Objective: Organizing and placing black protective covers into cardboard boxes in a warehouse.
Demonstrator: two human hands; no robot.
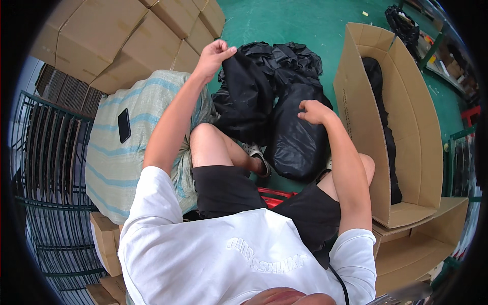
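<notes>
While our left hand (216, 57) pinches limp black sheeting (247, 94), our right hand (315, 112), half open, is over the bulging glossy-black bag (296, 140) at right!

The person wears a plain white T-shirt (203, 249) of soft, lightly creased cloth. A curved line of raised lettering (267, 257), white on white, crosses the chest. The wide left sleeve (152, 190) and right sleeve (352, 249) are short, leaving the forearms uncovered. The left grip (212, 61) and right grip (313, 113) are bare human hands. Loose black shorts (223, 187) end above the knees, over bare lower legs. A pale shoe (252, 150) has dark spots over its front and a darker opening. A thin black cord (339, 283) runs along the shirt's right side.
</notes>
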